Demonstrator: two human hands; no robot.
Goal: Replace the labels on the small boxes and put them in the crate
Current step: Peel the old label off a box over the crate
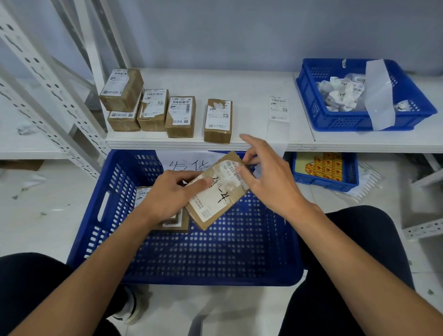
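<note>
I hold a small cardboard box (pixel 215 192) tilted above the big blue crate (pixel 250 246). My left hand (pixel 169 193) grips its left side, the thumb lying across the torn white label. My right hand (pixel 268 177) is at its upper right corner, thumb on the label's top edge, index finger stretched out; whether it pinches the label I cannot tell. Another labelled box (pixel 142 193) lies in the crate, mostly hidden under my left hand. Several more small boxes (pixel 179 116) stand on the white shelf (pixel 254 141), and a fresh label (pixel 279 108) on its backing strip lies there too.
A smaller blue crate (pixel 325 121) with crumpled peeled labels and a backing strip sits on the shelf at the right. Below it on the floor is a blue bin (pixel 351 172) with yellow-red packets. White rack uprights (pixel 42 86) stand at the left. My knees flank the big crate.
</note>
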